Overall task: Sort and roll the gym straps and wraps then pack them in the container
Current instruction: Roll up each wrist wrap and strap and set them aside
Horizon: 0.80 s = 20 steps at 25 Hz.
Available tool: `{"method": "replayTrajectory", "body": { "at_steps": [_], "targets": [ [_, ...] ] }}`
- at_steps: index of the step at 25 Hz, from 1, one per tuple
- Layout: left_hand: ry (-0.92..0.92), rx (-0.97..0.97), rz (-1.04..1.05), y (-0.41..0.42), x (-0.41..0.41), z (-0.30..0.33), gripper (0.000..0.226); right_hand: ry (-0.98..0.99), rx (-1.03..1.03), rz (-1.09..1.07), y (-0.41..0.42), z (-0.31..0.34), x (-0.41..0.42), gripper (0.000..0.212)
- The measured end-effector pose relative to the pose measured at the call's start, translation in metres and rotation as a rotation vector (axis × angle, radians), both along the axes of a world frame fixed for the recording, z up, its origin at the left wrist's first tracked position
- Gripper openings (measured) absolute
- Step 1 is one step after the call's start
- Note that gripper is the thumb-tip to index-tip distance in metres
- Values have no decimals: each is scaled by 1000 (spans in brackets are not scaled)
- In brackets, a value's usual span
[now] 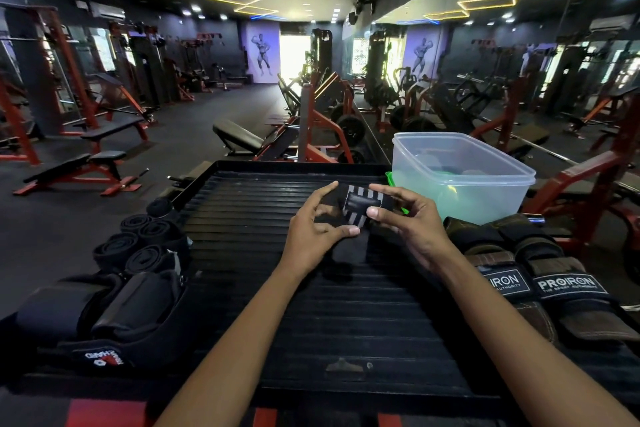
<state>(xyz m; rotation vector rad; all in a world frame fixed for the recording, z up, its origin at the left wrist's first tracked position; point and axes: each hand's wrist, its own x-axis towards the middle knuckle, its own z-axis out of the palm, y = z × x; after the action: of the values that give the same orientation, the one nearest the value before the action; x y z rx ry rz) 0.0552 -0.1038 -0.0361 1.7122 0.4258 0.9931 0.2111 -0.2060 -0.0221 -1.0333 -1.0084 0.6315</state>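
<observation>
We find both hands raised over the middle of the black ribbed platform [311, 305], working one item between them: a black wrist wrap with grey-white stripes [360, 206]. The right hand [412, 225] pinches the wrap's right end, index finger over the top edge and thumb pressed against the near face. The left hand [318, 229] holds the wrap's left side, index finger extended along the top and thumb beneath the lower edge; the loose black tail of the wrap hangs below the hands toward the platform. We judge both grips closed on this wrap. A clear plastic container [460, 177] stands at the platform's far right corner, just beyond the right hand and apart from it; dark and green shapes show through its wall, but we cannot tell what they are. A green edge [389, 180] shows at the container's left side. At the left edge of the platform we note a cluster of rolled black wraps [142, 243], and nearer to us, bulkier black padded straps [110, 319]. On the right side lie brown and black straps marked PROIRON [540, 274]. Gym benches and red-framed machines [79, 170] fill the room beyond.
</observation>
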Motion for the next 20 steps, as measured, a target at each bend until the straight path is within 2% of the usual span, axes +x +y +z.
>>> {"method": "replayTrajectory", "body": {
  "at_steps": [5, 12, 20],
  "targets": [
    [97, -43, -27, 6, 4, -4, 62, -6, 24, -58, 1, 0, -1, 44],
    [211, -33, -101, 9, 3, -8, 66, 5, -7, -58, 1, -2, -4, 44],
    [230, 41, 3, 4, 1, -7, 64, 4, -69, -4, 1, -2, -6, 50]
  ]
}}
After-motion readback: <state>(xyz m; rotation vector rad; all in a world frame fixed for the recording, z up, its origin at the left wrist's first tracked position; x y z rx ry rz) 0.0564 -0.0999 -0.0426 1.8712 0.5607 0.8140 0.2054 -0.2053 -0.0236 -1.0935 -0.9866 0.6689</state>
